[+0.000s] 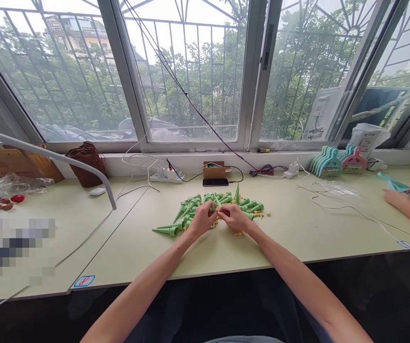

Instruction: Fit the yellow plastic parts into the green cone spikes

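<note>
My left hand (204, 219) and my right hand (234, 216) meet over a heap of green plastic spikes (190, 206) with wide ribbed caps. The left fingers are closed around a green plastic spike (218, 202), whose pointed end sticks up between the hands. My right thumb and forefinger are pinched together against it, and what lies between them is too small to name. Small yellow plastic pieces (258, 215) lie among and beside the spikes. One spike (167, 230) lies at the heap's left end, and another (237, 193) stands upright behind my right hand.
Behind the heap, a phone (215, 182) lies before a small cardboard box (215, 170). A power strip (168, 177) and cables run along the window sill. Teal and pink plastic items (328, 163) stand at right. Another person's hands (401, 202) work at the far right.
</note>
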### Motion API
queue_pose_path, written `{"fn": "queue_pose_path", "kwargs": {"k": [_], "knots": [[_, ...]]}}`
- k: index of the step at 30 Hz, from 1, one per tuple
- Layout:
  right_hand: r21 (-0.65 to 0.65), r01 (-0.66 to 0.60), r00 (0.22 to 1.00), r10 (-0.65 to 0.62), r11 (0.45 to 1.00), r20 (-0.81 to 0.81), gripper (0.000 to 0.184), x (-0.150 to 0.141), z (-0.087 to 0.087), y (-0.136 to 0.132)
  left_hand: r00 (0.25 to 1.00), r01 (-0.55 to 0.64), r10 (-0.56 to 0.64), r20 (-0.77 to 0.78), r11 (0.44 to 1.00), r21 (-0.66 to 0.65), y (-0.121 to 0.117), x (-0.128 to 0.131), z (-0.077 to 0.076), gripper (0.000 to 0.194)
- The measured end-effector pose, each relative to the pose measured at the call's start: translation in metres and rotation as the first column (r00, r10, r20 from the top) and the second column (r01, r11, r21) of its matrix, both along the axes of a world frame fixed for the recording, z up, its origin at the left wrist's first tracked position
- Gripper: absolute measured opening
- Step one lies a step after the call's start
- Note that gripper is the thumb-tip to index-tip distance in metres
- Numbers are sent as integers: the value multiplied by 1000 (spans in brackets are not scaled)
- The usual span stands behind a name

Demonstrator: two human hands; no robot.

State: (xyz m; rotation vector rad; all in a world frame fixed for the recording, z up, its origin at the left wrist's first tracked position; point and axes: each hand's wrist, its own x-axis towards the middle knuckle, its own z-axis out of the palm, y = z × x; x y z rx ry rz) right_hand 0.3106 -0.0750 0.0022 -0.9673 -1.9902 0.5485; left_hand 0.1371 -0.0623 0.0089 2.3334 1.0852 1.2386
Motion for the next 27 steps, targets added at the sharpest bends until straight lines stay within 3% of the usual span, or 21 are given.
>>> {"fn": "queue_pose_path", "kwargs": {"k": [14,19,23,27], "knots": [[-51,37,998,-39,998,-45,25,-2,3,1,999,26,-27,24,999,44,-2,1,2,4],[-28,92,993,-94,995,-74,24,0,-1,5,996,71,-72,59,997,30,-4,1,3,15],[-14,130,987,-131,991,-97,24,0,-2,7,985,111,-106,133,994,-26,-4,2,2,22],[-14,137,983,-138,990,-118,25,0,-1,7,969,134,-108,223,985,-105,-4,3,3,16]]}}
